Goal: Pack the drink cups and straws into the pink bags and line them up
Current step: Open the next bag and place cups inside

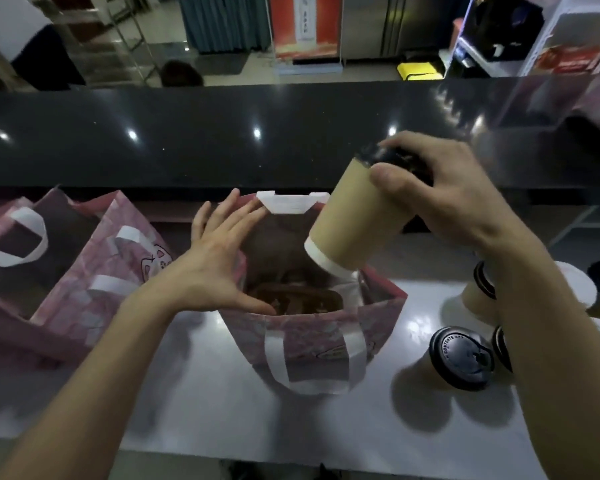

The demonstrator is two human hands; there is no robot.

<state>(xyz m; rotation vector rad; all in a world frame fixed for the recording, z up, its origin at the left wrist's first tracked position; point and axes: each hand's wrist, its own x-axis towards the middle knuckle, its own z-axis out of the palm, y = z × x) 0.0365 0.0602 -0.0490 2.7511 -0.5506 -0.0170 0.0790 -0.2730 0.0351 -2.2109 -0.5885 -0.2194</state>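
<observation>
A pink bag (305, 336) with white handles stands open on the white counter in the middle of the view. My left hand (219, 261) spreads its fingers against the bag's left rim and holds the mouth open. My right hand (440, 192) grips the black lid end of a tan paper cup (352, 220). The cup is tilted, its white base just over the bag's opening. Something brown lies inside the bag; I cannot tell what it is. No straws are visible.
More pink bags (84, 271) stand at the left. Several lidded tan cups (459, 358) stand at the right, under my right forearm. A raised black countertop (222, 133) runs across behind the bags. A person stands beyond it at the far left.
</observation>
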